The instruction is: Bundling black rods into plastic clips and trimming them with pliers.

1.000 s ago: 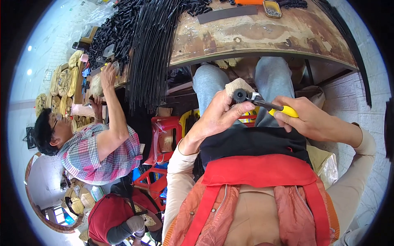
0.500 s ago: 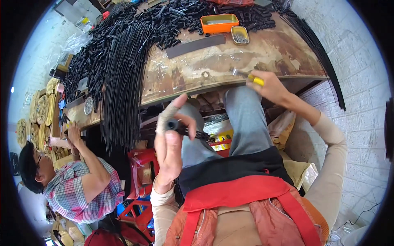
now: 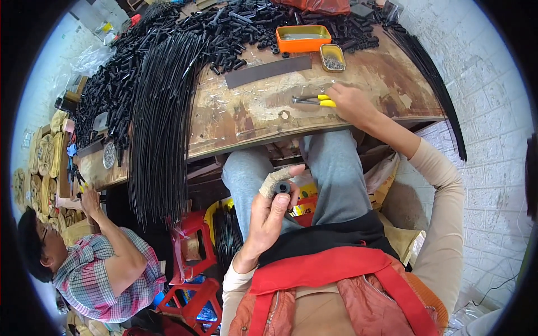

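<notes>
My left hand [image 3: 264,215] is above my lap, its fingers wrapped round a black tubular part [image 3: 282,187] whose open round end points up. A beige wrapping covers its index finger. Over the table, my right hand [image 3: 353,105] grips a pair of pincers [image 3: 305,100] by the yellow handles. Their metal jaws face left, low over or against the wood; I cannot tell whether they touch it. Small bright metal bits lie scattered on the wooden tabletop [image 3: 241,120] around them. Right of my hand's far side stands a small yellow tin [image 3: 332,57] of metal bits.
A flat grey bar [image 3: 269,71] and an orange box [image 3: 303,39] lie farther back, before heaped black parts [image 3: 235,22]. Long black rods [image 3: 165,129] hang over the front edge at left, others [image 3: 431,67] at right. A co-worker [image 3: 106,263] sits at left near a red stool [image 3: 193,241].
My right hand has carried the pincers from above my knee to farther over the table. My left hand has moved right with the black tubular part. The view has shifted slightly.
</notes>
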{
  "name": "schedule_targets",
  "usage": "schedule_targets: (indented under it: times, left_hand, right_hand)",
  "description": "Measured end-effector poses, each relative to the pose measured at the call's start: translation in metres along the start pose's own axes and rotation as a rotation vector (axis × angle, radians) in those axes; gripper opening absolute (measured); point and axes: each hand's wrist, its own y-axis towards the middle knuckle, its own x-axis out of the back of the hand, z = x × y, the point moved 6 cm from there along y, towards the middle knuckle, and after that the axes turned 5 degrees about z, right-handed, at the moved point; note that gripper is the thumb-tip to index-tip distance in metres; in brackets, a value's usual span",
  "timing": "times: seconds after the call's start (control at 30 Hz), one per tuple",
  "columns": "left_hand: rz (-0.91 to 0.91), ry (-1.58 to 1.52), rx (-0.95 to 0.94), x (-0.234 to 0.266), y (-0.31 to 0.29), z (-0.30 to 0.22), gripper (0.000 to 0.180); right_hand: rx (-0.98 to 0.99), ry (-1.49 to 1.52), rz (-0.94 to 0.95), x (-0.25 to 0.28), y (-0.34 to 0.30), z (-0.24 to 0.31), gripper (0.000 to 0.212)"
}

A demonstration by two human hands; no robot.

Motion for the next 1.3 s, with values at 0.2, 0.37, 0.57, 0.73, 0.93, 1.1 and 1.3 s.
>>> schedule_targets:
  times: [0.2,0.37,0.57,0.73,0.93,1.1,1.3]
  left_hand:
    - [-0.033,-0.05,-0.054,0.0,-0.008,-0.01,0.042]
    - [-0.099,-0.112,-0.143,-0.006,-0.011,-0.026,0.058]
    - [-0.045,-0.011,-0.009,-0.024,-0.003,0.003,0.047]
    - [0.077,-0.035,-0.104,-0.037,-0.007,-0.026,0.055]
    - [0.119,-0.11,-0.051,-0.038,-0.016,-0.026,0.06]
    - [0.101,-0.094,-0.016,-0.036,-0.021,-0.021,0.06]
    - [0.089,-0.079,0.002,-0.034,-0.022,-0.022,0.062]
  right_hand:
    - [0.159,0.037,-0.169,0.022,0.004,0.002,0.021]
    - [-0.538,1.304,-0.083,0.049,-0.019,-0.017,0.016]
    - [-0.295,1.445,-0.035,0.084,-0.071,0.091,0.009]
    - [-0.17,1.568,-0.014,0.106,-0.099,0.157,0.013]
    - [0.038,1.26,-0.181,0.107,-0.109,0.17,0.013]
    - [0.023,1.249,-0.178,0.105,-0.113,0.17,0.013]
    - [0.019,1.168,-0.147,0.103,-0.109,0.17,0.018]
